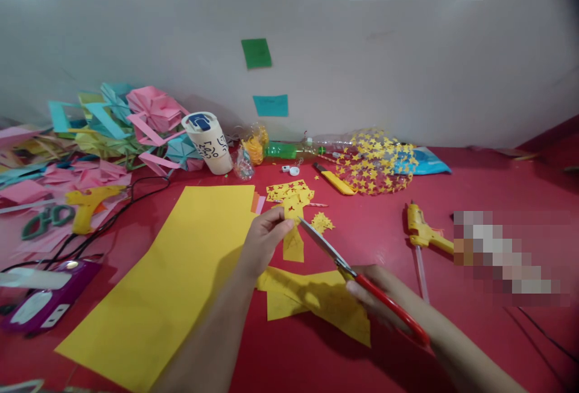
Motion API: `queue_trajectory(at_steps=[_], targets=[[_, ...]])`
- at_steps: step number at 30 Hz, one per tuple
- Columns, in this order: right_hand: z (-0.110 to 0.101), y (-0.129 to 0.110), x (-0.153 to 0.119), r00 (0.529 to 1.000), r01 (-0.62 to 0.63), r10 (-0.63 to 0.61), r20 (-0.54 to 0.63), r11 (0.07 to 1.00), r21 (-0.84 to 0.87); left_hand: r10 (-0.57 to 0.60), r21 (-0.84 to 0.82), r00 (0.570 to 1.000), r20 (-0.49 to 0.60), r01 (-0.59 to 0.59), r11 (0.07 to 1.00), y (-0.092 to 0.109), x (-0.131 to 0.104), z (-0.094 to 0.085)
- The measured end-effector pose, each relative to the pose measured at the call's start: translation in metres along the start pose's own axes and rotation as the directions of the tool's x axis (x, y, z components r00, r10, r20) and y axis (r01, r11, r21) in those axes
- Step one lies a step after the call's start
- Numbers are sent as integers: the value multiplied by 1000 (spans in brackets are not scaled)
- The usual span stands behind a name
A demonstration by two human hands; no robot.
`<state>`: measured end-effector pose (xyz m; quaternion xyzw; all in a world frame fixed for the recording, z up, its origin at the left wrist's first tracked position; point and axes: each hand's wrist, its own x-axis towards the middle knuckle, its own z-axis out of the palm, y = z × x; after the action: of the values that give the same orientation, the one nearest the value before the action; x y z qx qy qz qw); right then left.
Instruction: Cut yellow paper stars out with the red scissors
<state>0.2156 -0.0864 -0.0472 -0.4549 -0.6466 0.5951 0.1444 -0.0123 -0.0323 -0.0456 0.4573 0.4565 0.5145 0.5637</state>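
Near the middle of the red table, my left hand [269, 236] pinches a small piece of yellow paper [293, 205] between thumb and finger. My right hand [375, 290] is closed around red-handled scissors [332, 251], whose tips point up and left and meet the paper's right edge. Cut-out yellow stars [322, 222] lie in a small pile right of the paper. Behind it rest yellow scraps with star-shaped holes [280, 190]. Larger folded yellow pieces [321, 299] lie below my hands, and big yellow sheets [194, 242] are under and beside my left forearm.
A white cup [210, 146] and green bottle [283, 150] stand or lie at the back. Right of them are a star-covered plastic piece [377, 164] and a yellow cutter [335, 179]. Glue guns [418, 227] lie at both sides. Coloured paper [156, 110] and a purple device [52, 296] fill the left.
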Motion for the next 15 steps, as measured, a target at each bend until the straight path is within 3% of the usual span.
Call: queue_trajectory(at_steps=[6, 11, 15], targets=[[12, -1, 1, 991, -54, 67, -112, 991, 122, -108, -152, 987, 115, 125, 980, -7, 1, 6], [13, 2, 2, 995, -41, 53, -87, 991, 130, -28, -205, 993, 119, 52, 977, 0, 0, 7], [12, 7, 4, 994, -36, 47, -99, 994, 106, -58, -195, 992, 112, 79, 978, 3, -1, 7]])
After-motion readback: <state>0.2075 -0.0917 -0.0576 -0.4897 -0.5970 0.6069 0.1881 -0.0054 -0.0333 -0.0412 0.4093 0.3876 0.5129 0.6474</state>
